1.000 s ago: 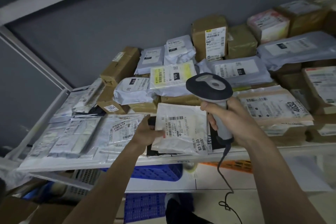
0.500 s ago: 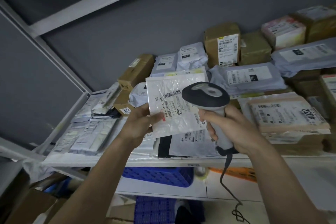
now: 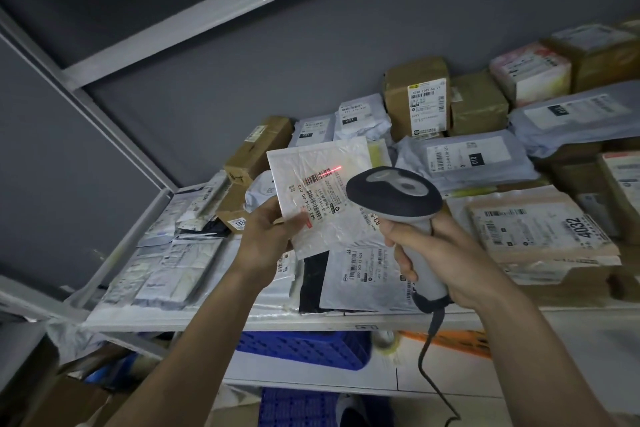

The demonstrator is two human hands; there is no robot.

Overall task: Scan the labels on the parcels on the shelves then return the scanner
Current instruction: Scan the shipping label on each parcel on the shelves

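Note:
My left hand (image 3: 268, 239) holds a flat white plastic parcel (image 3: 322, 191) by its lower left edge, lifted above the shelf with its label facing me. A red scan line lies across the parcel's barcode (image 3: 320, 177). My right hand (image 3: 440, 253) grips the handle of a grey and black barcode scanner (image 3: 394, 194), whose head points at the parcel from the right. The scanner's cable (image 3: 429, 350) hangs down below my right hand.
The white shelf (image 3: 311, 321) carries several parcels: grey mailers at the left (image 3: 173, 267), brown boxes at the back (image 3: 417, 97), a padded envelope marked 4032 (image 3: 540, 225). A white mailer (image 3: 367, 274) lies under the lifted parcel. Blue crates (image 3: 301, 347) sit below the shelf.
My left hand has lifted the white parcel off the shelf and turned its label up toward the scanner. The red scan line now shows on the barcode.

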